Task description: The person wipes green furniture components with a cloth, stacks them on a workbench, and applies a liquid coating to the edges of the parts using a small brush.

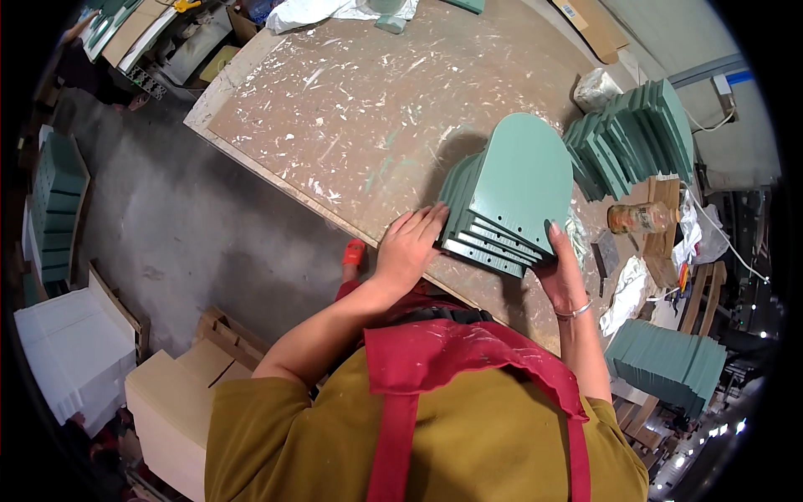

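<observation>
The stack of green panels [523, 180] rests on the tabletop [276, 155], near its front edge, between both grips. The left grip [407, 248] lies against the stack's left side, fingers extended; whether it clamps cannot be determined. The right grip [565, 276] appears closed on the near right corner, thumb at the top panel. Caution: panel edges are staggered, so uneven side pressure could make panels slide; white flecks [313, 78], if loose, could scratch faces. The right grip's fingers and stack's underside are hidden; a green piece [465, 4] is cut off above.
</observation>
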`<state>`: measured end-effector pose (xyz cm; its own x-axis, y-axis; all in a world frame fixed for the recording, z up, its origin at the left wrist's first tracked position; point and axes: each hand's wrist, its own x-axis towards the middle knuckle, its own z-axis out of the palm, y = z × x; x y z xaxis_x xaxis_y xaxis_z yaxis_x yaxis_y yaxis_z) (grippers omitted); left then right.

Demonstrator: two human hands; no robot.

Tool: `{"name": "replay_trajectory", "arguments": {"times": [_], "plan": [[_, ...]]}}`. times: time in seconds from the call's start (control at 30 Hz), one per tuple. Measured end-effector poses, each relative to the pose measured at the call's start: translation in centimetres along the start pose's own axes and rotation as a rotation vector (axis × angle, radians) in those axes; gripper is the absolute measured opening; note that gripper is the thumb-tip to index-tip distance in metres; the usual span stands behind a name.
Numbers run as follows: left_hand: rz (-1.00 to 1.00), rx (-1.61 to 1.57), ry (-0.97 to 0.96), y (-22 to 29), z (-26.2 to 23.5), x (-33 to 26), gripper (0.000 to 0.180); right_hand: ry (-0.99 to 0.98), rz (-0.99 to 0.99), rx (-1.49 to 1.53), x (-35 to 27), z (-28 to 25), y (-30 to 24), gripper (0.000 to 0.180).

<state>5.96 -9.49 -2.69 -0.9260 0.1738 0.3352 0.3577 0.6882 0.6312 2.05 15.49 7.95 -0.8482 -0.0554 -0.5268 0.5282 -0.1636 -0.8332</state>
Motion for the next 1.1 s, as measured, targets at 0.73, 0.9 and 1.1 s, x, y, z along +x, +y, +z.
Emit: {"name": "replay_trajectory", "arguments": {"times": [0.73,0.9,1.1], "plan": [[-0.031,-0.426,-0.004,2.7,-1.1,4.2,0.092,0.047,-0.237,-0.068,0.0,-2.0,-0.4,0.055],[0.022,-0.413,-0.092,2.1,-1.0,5.0,0.089,0.074,-0.212,-0.148,-0.5,-2.2,-0.7,0.051],[-0.414,-0.868,-0.075,-3.5,-2.6,4.7,0.064,-0.015,-0.004,0.286,-0.4,-5.2,1.6,0.054]]}}
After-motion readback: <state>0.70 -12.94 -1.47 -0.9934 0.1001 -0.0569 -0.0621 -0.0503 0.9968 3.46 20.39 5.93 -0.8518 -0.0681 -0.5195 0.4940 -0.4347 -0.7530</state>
